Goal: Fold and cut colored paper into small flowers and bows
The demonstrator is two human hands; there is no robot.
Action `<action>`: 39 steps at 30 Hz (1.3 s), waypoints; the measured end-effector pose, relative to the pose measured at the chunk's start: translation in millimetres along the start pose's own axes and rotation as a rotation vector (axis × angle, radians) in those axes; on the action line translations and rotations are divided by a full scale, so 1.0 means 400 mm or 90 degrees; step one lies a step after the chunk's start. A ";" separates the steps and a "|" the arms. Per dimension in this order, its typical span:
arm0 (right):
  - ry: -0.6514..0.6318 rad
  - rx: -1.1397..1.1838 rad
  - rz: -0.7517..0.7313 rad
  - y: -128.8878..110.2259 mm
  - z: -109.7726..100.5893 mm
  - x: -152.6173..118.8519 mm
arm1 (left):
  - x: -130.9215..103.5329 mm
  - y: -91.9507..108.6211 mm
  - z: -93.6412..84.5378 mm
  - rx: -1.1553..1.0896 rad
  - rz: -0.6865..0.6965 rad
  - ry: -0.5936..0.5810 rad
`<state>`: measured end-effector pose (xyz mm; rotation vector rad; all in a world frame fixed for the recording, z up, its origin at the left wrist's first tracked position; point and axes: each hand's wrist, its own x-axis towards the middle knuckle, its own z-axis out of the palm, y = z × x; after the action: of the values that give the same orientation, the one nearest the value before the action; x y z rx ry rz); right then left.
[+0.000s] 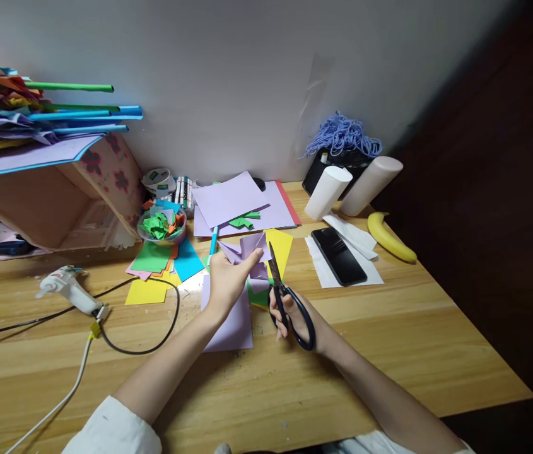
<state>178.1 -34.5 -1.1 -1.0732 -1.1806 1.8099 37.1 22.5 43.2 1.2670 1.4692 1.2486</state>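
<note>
Toward the counter's (389,375) left side, a white glue gun (70,290) lies beyond easy reach of either hand. Near the middle, the left hand (228,277) pinches a creased purple paper piece (253,242) above a flat purple sheet (229,325). Just right of it, the right hand (300,315) has its grip closed around the scissors (277,275); their long axis points toward the back edge, tip leaning slightly left. The piece lies ahead and left of this grip; whether blade touches paper, I cannot quite tell. Farther right are a phone (339,255) and, beside the right edge, a banana (390,238); wood surface stretches frontward from both.
</note>
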 end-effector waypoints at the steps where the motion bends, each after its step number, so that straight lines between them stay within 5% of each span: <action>1: 0.009 -0.011 -0.009 0.006 -0.001 0.002 | 0.001 0.000 0.000 -0.006 -0.011 -0.001; 10: 0.076 -0.051 0.034 0.037 -0.011 0.018 | 0.005 0.001 -0.005 -0.041 -0.065 0.004; 21: 0.054 -0.074 -0.024 0.037 -0.011 0.005 | 0.008 -0.004 -0.011 -0.071 -0.102 -0.055; 39: 0.138 -0.178 -0.029 0.027 0.016 0.004 | -0.010 -0.006 0.001 -0.089 -0.087 -0.071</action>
<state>170.3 -38.9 -10.2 -1.3514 -1.3365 1.4791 37.5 18.6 40.8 1.1065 1.3407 1.1508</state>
